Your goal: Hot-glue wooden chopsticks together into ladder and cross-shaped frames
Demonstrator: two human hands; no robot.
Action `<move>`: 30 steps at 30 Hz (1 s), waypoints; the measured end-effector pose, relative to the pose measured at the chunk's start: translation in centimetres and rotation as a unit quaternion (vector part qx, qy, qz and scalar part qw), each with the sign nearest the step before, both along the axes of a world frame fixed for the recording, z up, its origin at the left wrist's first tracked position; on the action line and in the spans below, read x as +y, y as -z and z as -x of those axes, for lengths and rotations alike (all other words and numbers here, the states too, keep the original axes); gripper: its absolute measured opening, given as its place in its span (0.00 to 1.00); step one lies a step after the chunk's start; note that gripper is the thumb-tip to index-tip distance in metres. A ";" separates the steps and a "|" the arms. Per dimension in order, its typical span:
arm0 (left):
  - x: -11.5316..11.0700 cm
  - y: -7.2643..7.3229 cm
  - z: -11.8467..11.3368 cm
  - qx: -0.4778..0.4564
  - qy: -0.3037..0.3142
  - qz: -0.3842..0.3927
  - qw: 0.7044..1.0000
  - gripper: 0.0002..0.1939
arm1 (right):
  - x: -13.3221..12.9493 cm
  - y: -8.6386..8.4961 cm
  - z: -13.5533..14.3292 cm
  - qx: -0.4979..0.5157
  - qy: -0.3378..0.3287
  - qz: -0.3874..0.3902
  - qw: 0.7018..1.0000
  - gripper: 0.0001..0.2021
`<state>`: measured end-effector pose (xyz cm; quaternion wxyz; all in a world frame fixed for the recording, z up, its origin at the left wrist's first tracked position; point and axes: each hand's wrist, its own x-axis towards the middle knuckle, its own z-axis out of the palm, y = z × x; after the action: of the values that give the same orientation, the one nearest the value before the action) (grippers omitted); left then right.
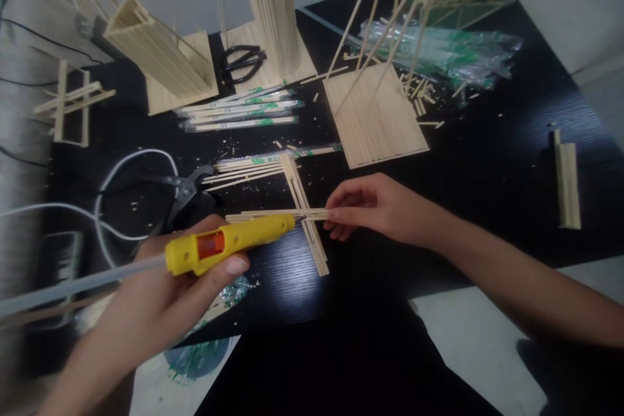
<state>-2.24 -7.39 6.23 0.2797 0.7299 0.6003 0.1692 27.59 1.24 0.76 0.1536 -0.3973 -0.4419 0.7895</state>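
Observation:
A yellow hot glue gun with a long clear glue stick in its back is gripped in my left hand. Its nozzle meets the spot where two bundles of thin wooden sticks cross. One bundle lies slanted on the black table. Across it runs the other bundle of wooden sticks, its right end pinched between the thumb and fingers of my right hand. Part of this crosswise bundle is hidden behind the glue gun.
Loose sticks and black pliers lie behind my left hand. Wrapped chopsticks, scissors, stick towers and a stick panel stand or lie farther back. A white cable loops at left; a short bundle lies right.

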 end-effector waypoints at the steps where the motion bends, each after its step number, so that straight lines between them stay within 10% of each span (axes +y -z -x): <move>1: 0.2 -0.1 -0.2 -0.001 0.039 -0.009 0.999 0.10 | 0.0 0.1 0.0 0.004 0.002 0.001 1.000 0.16; 30: 0.3 0.9 -1.8 0.036 0.075 -0.074 0.994 0.07 | -0.7 0.1 0.1 0.007 0.042 -0.116 0.992 0.02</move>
<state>-0.44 -7.07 5.37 0.2151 0.7973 0.5393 0.1650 27.49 0.49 0.65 0.2346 -0.3896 -0.5123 0.7285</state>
